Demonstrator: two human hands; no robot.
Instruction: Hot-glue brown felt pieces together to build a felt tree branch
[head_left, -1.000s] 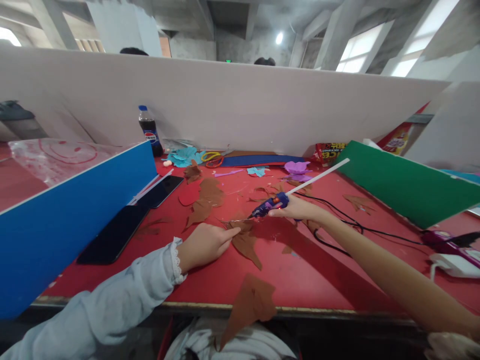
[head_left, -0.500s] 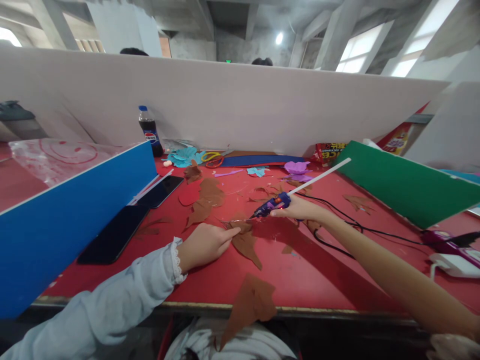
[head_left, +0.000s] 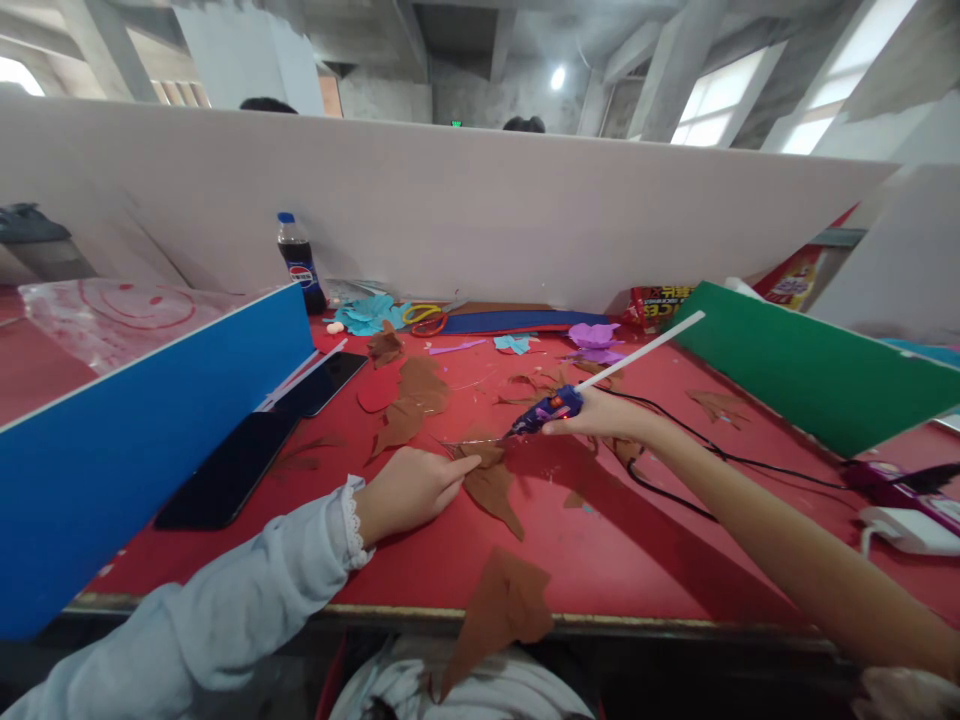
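Observation:
In my right hand (head_left: 600,415) is a blue hot glue gun (head_left: 553,408), with a long white glue stick (head_left: 645,350) standing out of its back end. The gun's nozzle points down and left, just beyond a piece of brown crepe paper (head_left: 491,492). My left hand (head_left: 420,487) lies on the red table with its fingers bent together, and a fingertip presses on that brown piece. A thin shiny strand runs along the paper's upper edge toward the nozzle. Another brown crepe paper piece (head_left: 506,605) hangs over the table's front edge.
A blue board (head_left: 150,430) and two dark phones (head_left: 229,470) lie to the left; a green board (head_left: 817,370) stands at right. Black cable (head_left: 679,430) trails to a power strip (head_left: 900,490). Further back are scissors (head_left: 426,318), a cola bottle (head_left: 298,265) and a purple paper flower (head_left: 594,340).
The glue gun has shifted very slightly to the right in my right hand. My left hand stays on the brown crepe paper.

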